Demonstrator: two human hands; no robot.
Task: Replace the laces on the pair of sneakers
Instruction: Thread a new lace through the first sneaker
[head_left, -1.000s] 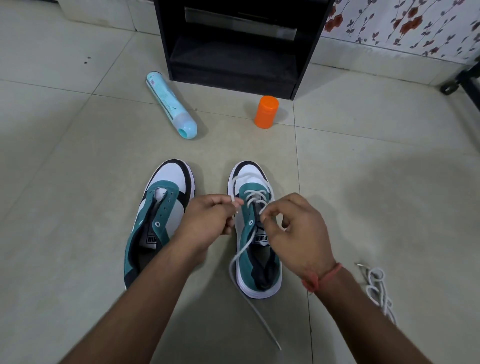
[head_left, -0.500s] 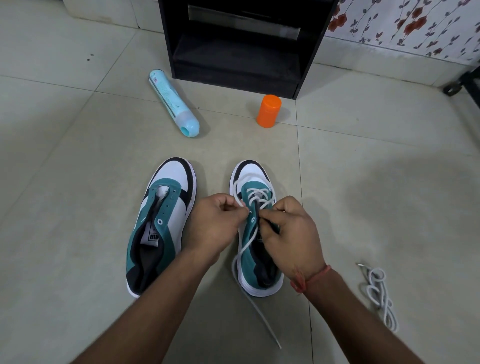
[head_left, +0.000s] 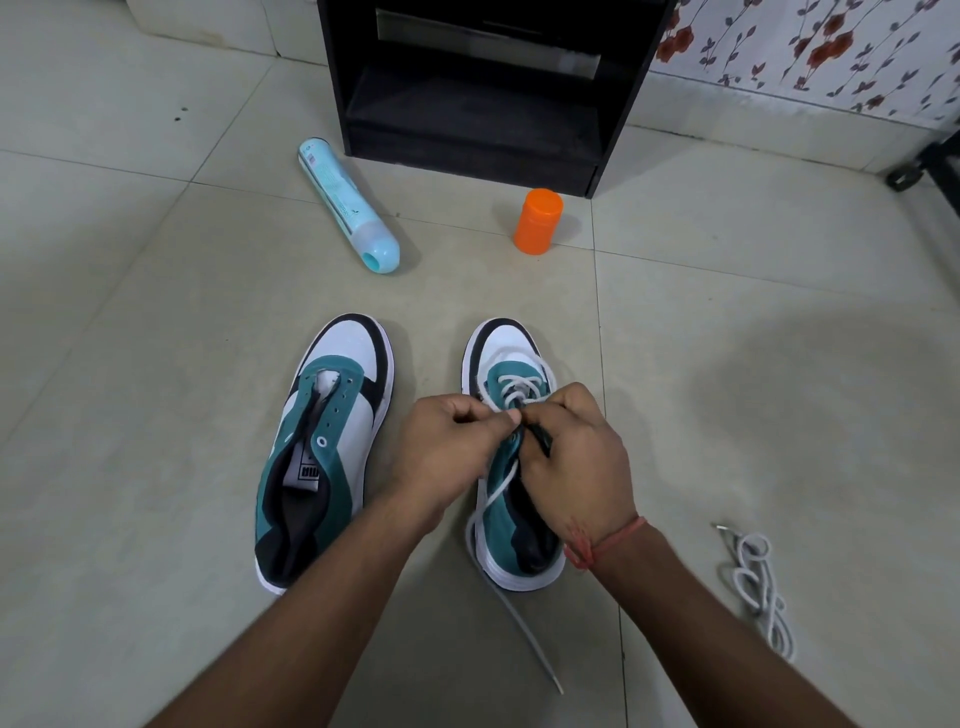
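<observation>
Two teal, white and black sneakers stand side by side on the tiled floor. The left sneaker (head_left: 332, 441) has bare eyelets and no lace. The right sneaker (head_left: 511, 364) carries a white lace (head_left: 511, 618) crossed through its front eyelets, with one loose end trailing toward me on the floor. My left hand (head_left: 447, 452) pinches the lace above the right shoe's eyelets. My right hand (head_left: 576, 457) grips the shoe's dark eyelet edge beside it. The hands hide the middle of that shoe. A second white lace (head_left: 761, 587) lies bundled on the floor to the right.
A pale blue spray can (head_left: 348, 205) lies on its side beyond the shoes. An orange cap-shaped container (head_left: 537, 221) stands near a black open cabinet (head_left: 478, 88) at the back. A dark wheeled leg (head_left: 914, 171) shows at the far right.
Both hands have drawn closer together over the right sneaker's eyelets, and the lace end has moved in toward the shoe.
</observation>
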